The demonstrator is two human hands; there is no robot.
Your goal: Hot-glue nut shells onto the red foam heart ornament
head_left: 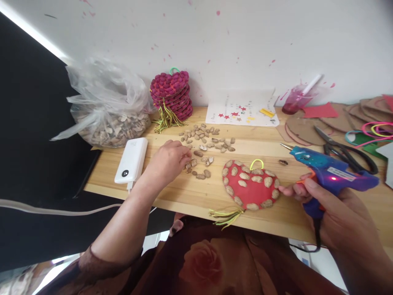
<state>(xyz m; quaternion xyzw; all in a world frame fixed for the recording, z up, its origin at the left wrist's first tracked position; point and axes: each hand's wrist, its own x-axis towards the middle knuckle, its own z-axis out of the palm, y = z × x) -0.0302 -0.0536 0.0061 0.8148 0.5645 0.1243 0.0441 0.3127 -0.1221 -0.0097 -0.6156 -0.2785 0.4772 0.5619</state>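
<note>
Wooden tabletop [187,196], left hand [168,159] by loose peanuts [198,153], its grip unclear.

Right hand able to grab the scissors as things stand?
Probably not: the right hand is wrapped around the glue gun, which also seems to overlap part of the scissors in this view. Setting the gun aside would likely open the way.

Glue gun [331,176] blue to purple, trigger [308,179] orange. Heart [256,192] red, peanuts [252,206] tan, loop [257,160] yellow. Power bank [132,159] white. Worktop [181,196] light wood-grain. Wall [190,37] white, pink-spattered. Shirt [236,258] dark maroon, rose print.
</note>
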